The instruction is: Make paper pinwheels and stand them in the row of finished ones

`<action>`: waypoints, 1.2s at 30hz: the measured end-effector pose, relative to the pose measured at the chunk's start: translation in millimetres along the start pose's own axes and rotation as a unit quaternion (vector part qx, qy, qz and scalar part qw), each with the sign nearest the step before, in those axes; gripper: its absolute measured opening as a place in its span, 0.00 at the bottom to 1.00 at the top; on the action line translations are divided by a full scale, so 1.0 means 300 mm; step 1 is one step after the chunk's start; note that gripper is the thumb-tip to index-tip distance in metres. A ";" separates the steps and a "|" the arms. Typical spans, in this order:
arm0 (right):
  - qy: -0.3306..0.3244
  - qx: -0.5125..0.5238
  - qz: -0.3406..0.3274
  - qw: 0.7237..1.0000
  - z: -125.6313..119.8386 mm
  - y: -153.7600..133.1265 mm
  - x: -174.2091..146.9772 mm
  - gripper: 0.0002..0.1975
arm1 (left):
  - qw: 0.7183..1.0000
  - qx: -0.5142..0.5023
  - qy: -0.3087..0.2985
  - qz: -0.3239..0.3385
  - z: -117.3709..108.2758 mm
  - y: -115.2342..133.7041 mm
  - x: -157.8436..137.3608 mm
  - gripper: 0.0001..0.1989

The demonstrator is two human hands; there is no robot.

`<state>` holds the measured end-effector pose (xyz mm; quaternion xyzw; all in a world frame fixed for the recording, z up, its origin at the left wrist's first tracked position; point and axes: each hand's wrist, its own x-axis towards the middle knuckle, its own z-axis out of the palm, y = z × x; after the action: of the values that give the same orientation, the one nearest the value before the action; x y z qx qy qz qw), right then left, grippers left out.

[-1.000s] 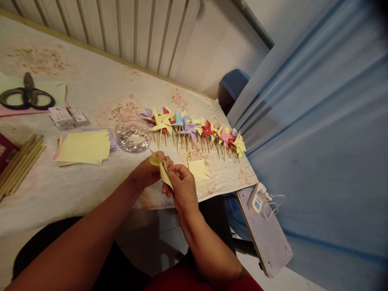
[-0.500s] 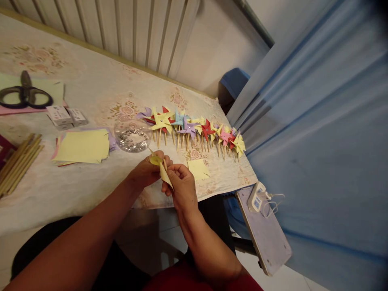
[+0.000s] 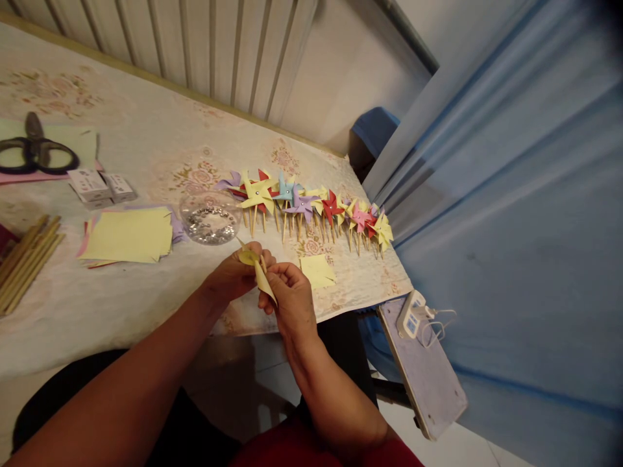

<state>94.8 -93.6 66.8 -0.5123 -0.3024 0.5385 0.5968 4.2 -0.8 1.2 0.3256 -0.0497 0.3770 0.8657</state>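
Near the table's front edge, my left hand [image 3: 237,271] is closed on a yellow paper pinwheel [image 3: 265,285] with curled blades. My right hand [image 3: 293,295] pinches the same pinwheel from the other side, its fingertips close to a thin wooden stick [image 3: 263,263] that shows between the hands. Fingers hide where stick and paper meet. Just right of my hands lies a yellow cut paper square [image 3: 317,271]. Behind them stands a clear round dish [image 3: 210,224] of small shiny metal pins. Finished-looking pinwheels [image 3: 302,204] in several colours stretch in a row to the right.
On the left lie a stack of yellow paper squares [image 3: 126,235], small white boxes [image 3: 92,185], black-handled scissors [image 3: 36,152] and a bundle of wooden sticks [image 3: 26,263]. A power strip [image 3: 411,314] rests on a low stool [image 3: 428,376] beside a blue curtain [image 3: 511,259].
The view has shifted slightly, so the table items sit a little further left. Both hands keep nearly the same hold on the yellow pinwheel.
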 end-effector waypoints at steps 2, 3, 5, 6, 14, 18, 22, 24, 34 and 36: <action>0.001 -0.001 0.002 1.000 0.000 0.000 0.001 0.16 | 1.000 -0.007 -0.010 -0.004 0.001 0.000 -0.001 0.14; 0.001 0.000 0.003 1.000 -0.001 0.000 0.002 0.16 | 1.000 -0.010 -0.013 -0.004 0.001 -0.001 -0.002 0.13; 0.001 0.002 0.004 1.000 -0.001 0.000 0.003 0.16 | 1.000 -0.013 -0.016 -0.006 0.000 -0.003 -0.003 0.12; 0.002 0.003 0.003 1.000 -0.001 -0.001 0.003 0.15 | 1.000 -0.014 -0.017 -0.007 0.000 -0.003 -0.003 0.11; 0.010 0.003 -0.003 1.000 -0.005 0.006 0.012 0.13 | 1.000 0.000 0.000 -0.010 -0.007 -0.001 -0.004 0.12; 0.016 0.001 0.002 1.000 -0.007 0.007 0.013 0.12 | 1.000 -0.002 -0.006 -0.017 -0.007 -0.003 -0.005 0.11; 0.015 0.011 -0.001 1.000 -0.006 0.002 0.011 0.11 | 1.000 -0.011 -0.022 -0.020 0.003 0.000 -0.002 0.10; 0.014 0.019 0.000 1.000 -0.005 -0.001 0.012 0.12 | 1.000 -0.006 -0.005 -0.021 0.007 0.003 0.001 0.11; 0.019 0.033 0.008 0.999 -0.007 0.002 0.011 0.15 | 0.999 0.001 0.042 -0.005 -0.003 0.000 0.001 0.14; 0.019 0.029 0.010 0.999 -0.006 0.002 0.008 0.14 | 0.999 -0.002 0.047 0.004 -0.008 -0.002 -0.001 0.13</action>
<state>96.8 -91.8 65.2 -0.5076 -0.2700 0.5437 0.6114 4.0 0.0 -1.1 0.3054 -0.0109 0.3950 0.8664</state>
